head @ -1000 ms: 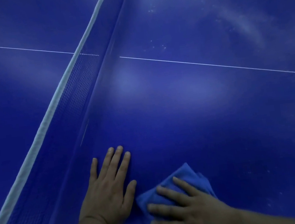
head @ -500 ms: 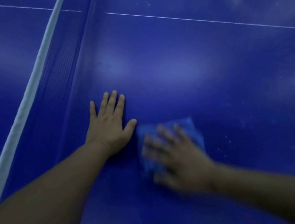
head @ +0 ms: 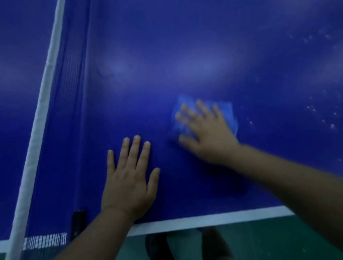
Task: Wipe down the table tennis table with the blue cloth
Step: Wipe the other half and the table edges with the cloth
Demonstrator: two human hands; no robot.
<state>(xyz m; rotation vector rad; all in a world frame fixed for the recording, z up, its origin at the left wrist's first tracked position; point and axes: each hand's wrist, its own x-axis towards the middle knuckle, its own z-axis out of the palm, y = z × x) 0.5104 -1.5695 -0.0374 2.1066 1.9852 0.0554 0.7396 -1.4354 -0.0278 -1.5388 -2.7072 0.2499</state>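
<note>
Blue cloth point(head: 226, 110) pinned flat under right hand point(head: 207, 134), fingers spread straight rather than gripping (blurred, so probably mid-stroke), pressing a broad patch onto surface point(head: 178, 43), well apart from net point(head: 41, 106). Left hand point(head: 129, 181) between cloth and net, laid open and flat, holding nothing, likely bracing a forward lean. Beyond cloth, farther from net, pale specks point(head: 332, 120) unwiped: probably where to sweep next.

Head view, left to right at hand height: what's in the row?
In order: white fabric net band → dark blue net mesh → left hand flat on the blue table top → right hand pressing the folded blue cloth → white specks.
</note>
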